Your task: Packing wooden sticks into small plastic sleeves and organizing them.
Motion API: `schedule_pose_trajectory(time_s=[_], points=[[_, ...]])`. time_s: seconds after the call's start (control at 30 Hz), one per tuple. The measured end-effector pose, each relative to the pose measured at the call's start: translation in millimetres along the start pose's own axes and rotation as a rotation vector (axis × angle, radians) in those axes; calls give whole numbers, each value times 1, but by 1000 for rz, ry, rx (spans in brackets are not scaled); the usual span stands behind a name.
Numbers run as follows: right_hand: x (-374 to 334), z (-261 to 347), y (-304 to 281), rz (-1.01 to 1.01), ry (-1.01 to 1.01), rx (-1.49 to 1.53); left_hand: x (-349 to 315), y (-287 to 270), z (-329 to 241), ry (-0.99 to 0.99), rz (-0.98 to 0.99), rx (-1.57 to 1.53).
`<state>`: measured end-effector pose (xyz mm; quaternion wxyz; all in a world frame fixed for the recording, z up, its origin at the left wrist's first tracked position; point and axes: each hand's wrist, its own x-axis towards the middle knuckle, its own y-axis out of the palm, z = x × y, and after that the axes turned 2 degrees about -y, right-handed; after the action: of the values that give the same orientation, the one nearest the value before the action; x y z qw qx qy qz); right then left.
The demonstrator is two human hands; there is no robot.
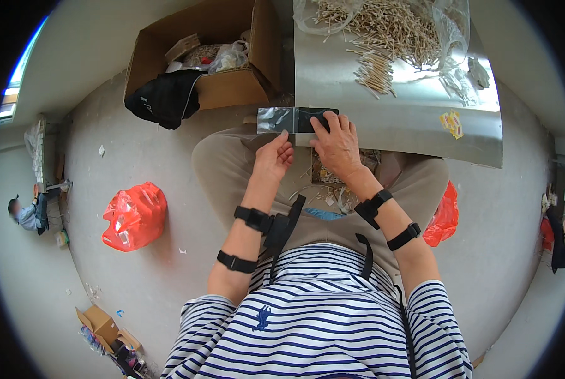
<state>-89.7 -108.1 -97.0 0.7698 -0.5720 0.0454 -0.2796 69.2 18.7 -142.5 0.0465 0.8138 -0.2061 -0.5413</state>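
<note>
A small flat clear plastic bag (275,120) hangs over the near left corner of the metal table, its right part lying on a black flat patch (306,117). My left hand (274,156) pinches the lower edge of the bag between thumb and forefinger, the other fingers curled. With fingers stretched out and apart, my right hand (338,144) presses down on the black patch at the table's edge. Farther up the table lies a heap of thin sticks like wooden cotton swabs (402,31), partly in clear plastic. A smaller bunch of swabs (375,72) lies nearer.
Small yellow-and-white slips (451,124) lie on the metal table (415,129) at right. An open cardboard box (263,79) with a black cloth (162,101) over its edge stands left. Red plastic bags (135,216) sit on the floor either side. Other people sit far off.
</note>
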Motion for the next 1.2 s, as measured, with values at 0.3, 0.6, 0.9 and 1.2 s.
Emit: schedule_pose_trajectory(time_s=[0.3, 0.6, 0.9, 1.2], points=[[-8, 2, 3, -18, -32, -32, 9, 15, 14, 45, -35, -91], [-4, 3, 4, -29, -22, -46, -5, 31, 10, 83, -50, -77], [7, 19, 9, 15, -31, -87, -5, 20, 19, 265, 175, -122], [8, 27, 22, 137, -104, -190, 5, 21, 13, 291, 146, -233]])
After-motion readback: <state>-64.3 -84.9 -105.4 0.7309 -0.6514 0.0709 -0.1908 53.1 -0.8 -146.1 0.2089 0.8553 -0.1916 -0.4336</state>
